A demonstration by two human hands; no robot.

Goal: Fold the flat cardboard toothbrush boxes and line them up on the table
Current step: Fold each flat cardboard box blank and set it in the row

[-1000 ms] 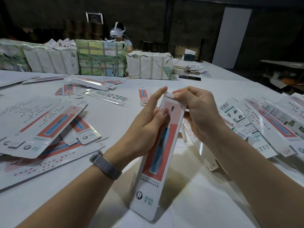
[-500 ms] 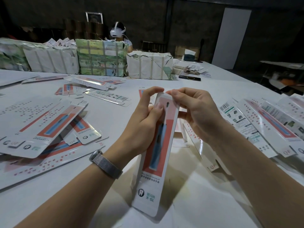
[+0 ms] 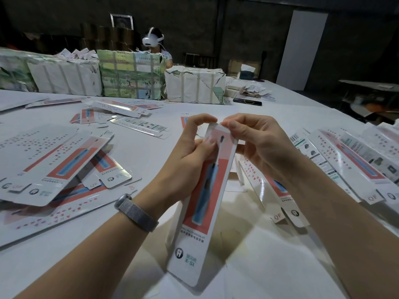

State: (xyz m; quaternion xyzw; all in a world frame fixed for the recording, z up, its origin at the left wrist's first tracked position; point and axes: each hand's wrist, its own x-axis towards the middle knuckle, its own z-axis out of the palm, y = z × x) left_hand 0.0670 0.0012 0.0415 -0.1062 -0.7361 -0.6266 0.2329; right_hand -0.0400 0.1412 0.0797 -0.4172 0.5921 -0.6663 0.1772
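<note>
A long white and red toothbrush box (image 3: 201, 214) stands tilted in front of me, its lower end near the white table (image 3: 291, 262). My left hand (image 3: 190, 160) grips its upper left side, thumb on the printed face. My right hand (image 3: 257, 143) pinches the flap at the box's top end. Flat unfolded boxes (image 3: 49, 160) lie piled on the left. More boxes (image 3: 345, 165) lie side by side on the right, and some (image 3: 276, 186) lie under my right forearm.
Wrapped bundles (image 3: 129, 76) of stock line the table's far side, with a person in a white headset (image 3: 152, 39) behind them. Loose flat boxes (image 3: 121, 108) are scattered mid-table. A dark phone (image 3: 247, 101) and paper scraps lie at the far right.
The box has swung a little more upright and closer to me. My left fingers have curled over its top end, and my right fingers have closed in on the top flap.
</note>
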